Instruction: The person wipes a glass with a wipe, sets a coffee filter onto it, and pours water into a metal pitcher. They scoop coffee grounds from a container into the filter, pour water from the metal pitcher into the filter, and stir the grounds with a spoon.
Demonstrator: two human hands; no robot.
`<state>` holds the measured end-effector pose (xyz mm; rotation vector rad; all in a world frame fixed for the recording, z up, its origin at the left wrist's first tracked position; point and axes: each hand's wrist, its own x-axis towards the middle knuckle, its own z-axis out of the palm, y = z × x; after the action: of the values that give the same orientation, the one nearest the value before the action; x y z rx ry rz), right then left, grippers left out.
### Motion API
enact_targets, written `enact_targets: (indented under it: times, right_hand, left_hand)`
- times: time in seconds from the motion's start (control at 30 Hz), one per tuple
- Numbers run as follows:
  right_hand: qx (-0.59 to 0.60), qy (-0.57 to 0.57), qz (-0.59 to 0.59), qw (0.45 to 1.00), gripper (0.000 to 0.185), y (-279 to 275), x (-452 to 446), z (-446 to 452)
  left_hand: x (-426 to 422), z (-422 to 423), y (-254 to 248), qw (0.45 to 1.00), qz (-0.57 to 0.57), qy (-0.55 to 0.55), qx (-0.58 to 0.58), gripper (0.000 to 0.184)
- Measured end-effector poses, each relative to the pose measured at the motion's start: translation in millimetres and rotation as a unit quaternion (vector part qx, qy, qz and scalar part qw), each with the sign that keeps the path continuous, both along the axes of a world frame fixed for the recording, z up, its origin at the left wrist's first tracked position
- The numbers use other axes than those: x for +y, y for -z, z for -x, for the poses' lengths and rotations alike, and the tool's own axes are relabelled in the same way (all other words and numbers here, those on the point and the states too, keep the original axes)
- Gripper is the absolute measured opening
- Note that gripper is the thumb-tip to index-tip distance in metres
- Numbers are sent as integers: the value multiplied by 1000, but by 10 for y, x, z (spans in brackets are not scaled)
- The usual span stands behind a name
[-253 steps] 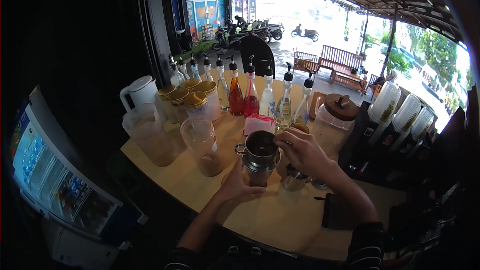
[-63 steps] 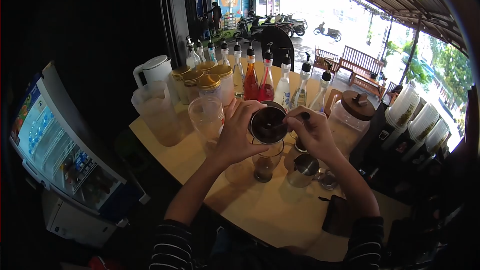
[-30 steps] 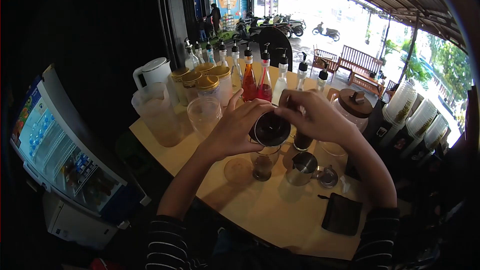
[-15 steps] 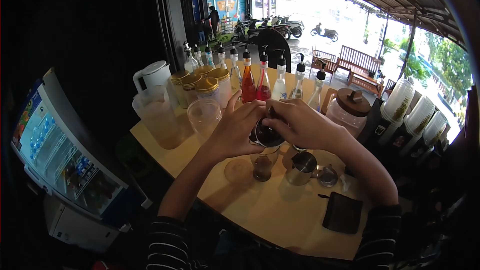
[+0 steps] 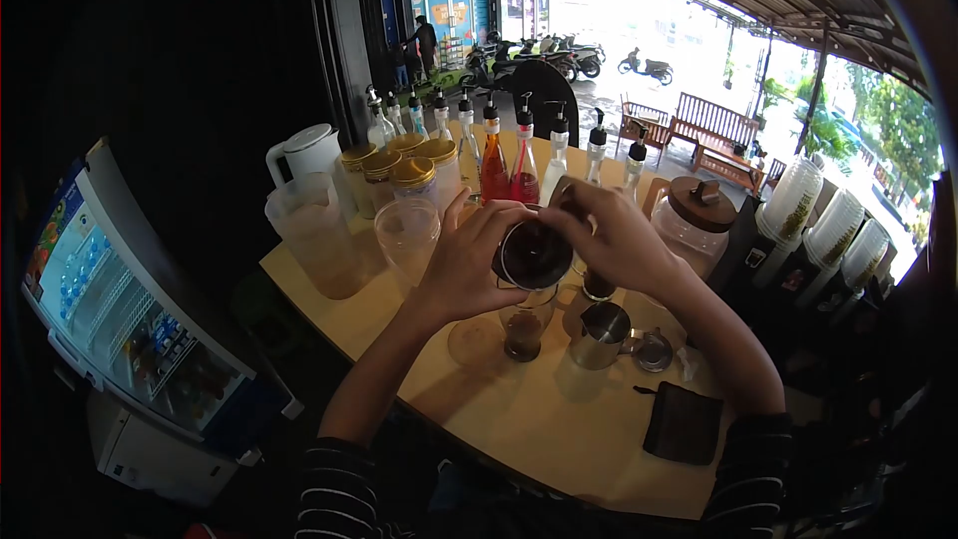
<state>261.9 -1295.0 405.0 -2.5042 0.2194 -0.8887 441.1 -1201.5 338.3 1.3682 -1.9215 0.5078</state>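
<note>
A metal cup with dark contents (image 5: 536, 255) is tilted toward me above a clear glass (image 5: 522, 329) that holds a little brown liquid. My left hand (image 5: 477, 258) wraps round the cup's left side. At the cup's upper right rim, my right hand (image 5: 609, 240) is closed in a pinch; what it holds, if anything, is hidden by the fingers. Just right of the glass stand a steel pitcher (image 5: 600, 336) and a small round metal piece (image 5: 653, 350). Behind the right hand's fingers, a dark drink glass (image 5: 598, 285) shows partly.
Pump bottles (image 5: 524, 165) line the back of the table (image 5: 559, 439). Gold-lidded jars (image 5: 412, 176), a plastic jug (image 5: 317, 240) and a clear container (image 5: 407, 240) stand left. A wooden-lidded jar (image 5: 696, 225), stacked cups (image 5: 793, 200) and a black pouch (image 5: 684, 424) are right. Beyond, a person (image 5: 426, 45) stands outside.
The metal cup was lifted off the glass and tilted. Over the last second my right hand moved left across its opening, then back to the right rim. The view has shifted slightly.
</note>
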Motion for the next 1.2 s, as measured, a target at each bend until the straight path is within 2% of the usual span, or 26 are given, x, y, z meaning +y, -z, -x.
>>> enact_targets:
  times: [0.07,0.13,0.27,0.33,0.47,0.53,0.7,0.77,0.87,0.97,1.03,1.2]
  right_hand:
    - [-32,12,-38,999,22,23,-22,-2]
    - [-20,3,27,999,21,75,-71,-9]
    - [-30,31,11,999,22,82,-31,6]
    - [-26,12,-84,996,22,96,9,8]
    - [-39,-11,-93,995,22,207,-54,36]
    - [-36,-25,-133,990,22,194,-117,58]
    - [-81,-48,-123,988,21,332,-61,14]
    - [-98,-45,-105,989,20,354,-33,15]
    - [-78,-7,-100,992,18,372,-72,45]
    - [-140,-40,-117,982,15,415,-89,31]
    - [-86,-44,-109,989,14,417,-7,60]
    - [-153,-44,-130,979,13,507,-69,41]
  left_hand:
    - [21,10,0,1000,-10,-5,1,78]
    - [13,20,27,1000,-4,-4,4,78]
    - [-8,33,50,1000,4,-7,17,82]
    - [-25,30,93,999,15,-9,34,82]
    - [-41,19,190,996,35,-19,75,84]
    - [-16,21,192,995,41,-26,84,84]
    - [-28,86,226,992,65,-43,95,82]
    - [-55,114,268,985,46,-17,166,83]
    - [-54,135,333,979,69,-41,186,83]
    - [-55,205,367,971,49,-48,230,81]
    - [-75,216,404,968,51,-48,240,81]
    - [-80,237,414,965,56,-60,248,81]
